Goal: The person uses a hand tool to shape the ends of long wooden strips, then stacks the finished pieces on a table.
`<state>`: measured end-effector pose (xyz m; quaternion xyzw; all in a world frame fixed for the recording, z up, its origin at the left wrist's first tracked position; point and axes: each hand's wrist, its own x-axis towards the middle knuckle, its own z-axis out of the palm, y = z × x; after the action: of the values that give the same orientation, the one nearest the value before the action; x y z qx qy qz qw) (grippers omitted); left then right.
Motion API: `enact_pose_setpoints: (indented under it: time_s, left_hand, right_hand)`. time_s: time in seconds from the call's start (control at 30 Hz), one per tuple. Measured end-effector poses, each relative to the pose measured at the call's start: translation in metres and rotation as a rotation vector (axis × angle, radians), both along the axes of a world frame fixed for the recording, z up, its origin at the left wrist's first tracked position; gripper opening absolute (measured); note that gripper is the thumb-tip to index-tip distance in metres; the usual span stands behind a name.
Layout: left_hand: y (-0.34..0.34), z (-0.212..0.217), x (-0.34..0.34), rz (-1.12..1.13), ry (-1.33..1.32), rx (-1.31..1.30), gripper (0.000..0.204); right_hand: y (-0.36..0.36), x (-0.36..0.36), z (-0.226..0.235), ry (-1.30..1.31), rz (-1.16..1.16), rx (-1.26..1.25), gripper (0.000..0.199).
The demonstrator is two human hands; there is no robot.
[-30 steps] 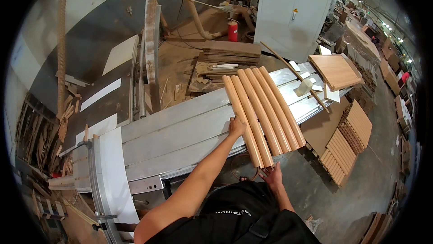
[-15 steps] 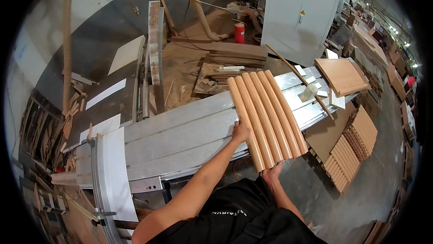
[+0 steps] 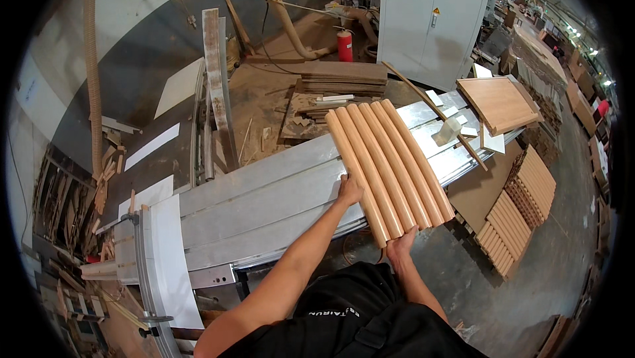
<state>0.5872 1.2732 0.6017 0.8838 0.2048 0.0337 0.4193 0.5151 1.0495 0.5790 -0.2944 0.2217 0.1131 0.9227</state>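
A light-brown wooden panel with several rounded ribs (image 3: 390,169) lies slantwise over the right part of a long grey metal machine table (image 3: 258,189). Its near end juts past the table's front edge. My left hand (image 3: 350,191) grips the panel's left edge, thumb turned toward the far side. At the near end, my right hand (image 3: 401,245) holds the panel from below, its fingers partly hidden under the wood.
Right of the panel, a thin wooden strip (image 3: 433,117), small white blocks and a framed wooden board (image 3: 497,103) rest on the table. More ribbed panels (image 3: 506,232) are stacked at the lower right. Behind stand a red fire extinguisher (image 3: 344,46) and a grey cabinet (image 3: 423,21).
The whole view has shifted slightly. Both hands keep their hold on the ribbed panel, and its near end sits a little higher in the picture.
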Motion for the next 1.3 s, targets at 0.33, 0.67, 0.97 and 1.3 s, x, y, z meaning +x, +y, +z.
enact_pose_setpoints:
  time_s: [0.33,0.67,0.97,1.3]
  left_hand:
    - [0.001,0.0,0.002,0.003,0.036,-0.117,0.076]
    - [-0.036,0.005,-0.053,0.038,-0.247,-0.16,0.057]
    - [-0.095,0.021,-0.223,0.182,-0.137,-0.199,0.022]
    - [-0.204,-0.138,-0.448,1.3,0.527,-0.315,0.038]
  right_hand:
    - [0.007,-0.011,0.03,0.143,0.032,-0.151,0.08]
    - [0.014,0.013,0.028,0.077,0.037,-0.124,0.078]
    - [-0.054,-0.028,-0.008,0.202,0.689,-0.11,0.099]
    - [-0.146,0.014,-0.131,0.262,1.446,-0.886,0.088]
